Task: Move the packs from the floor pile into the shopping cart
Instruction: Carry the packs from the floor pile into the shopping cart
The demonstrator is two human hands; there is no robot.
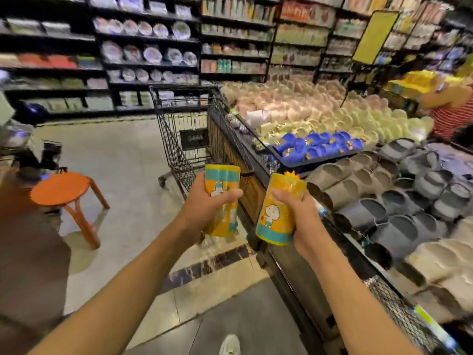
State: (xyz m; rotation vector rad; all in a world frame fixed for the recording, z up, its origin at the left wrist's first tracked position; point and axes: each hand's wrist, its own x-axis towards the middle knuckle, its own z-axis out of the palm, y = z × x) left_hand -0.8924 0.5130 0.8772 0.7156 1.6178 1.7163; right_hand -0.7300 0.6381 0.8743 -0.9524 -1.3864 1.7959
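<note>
each hand (pixel 204 203) (pixel 302 213) grips a yellow pack (pixel 222 175) (pixel 277 213) near the cart (pixel 179 129).

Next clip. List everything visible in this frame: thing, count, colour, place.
packs: two, yellow and teal, one in each hand
shopping cart: one, black wire, ahead at the display's end
stool: one, orange, floor at left
slippers: many; grey, blue, cream, pink; display table at right
plates: many, pale patterned, back shelves
sign: one, yellow, above the display
another person: one, striped top, far right
shoe: one, white, bottom edge
left hand: holds one pack
right hand: holds the other
</note>
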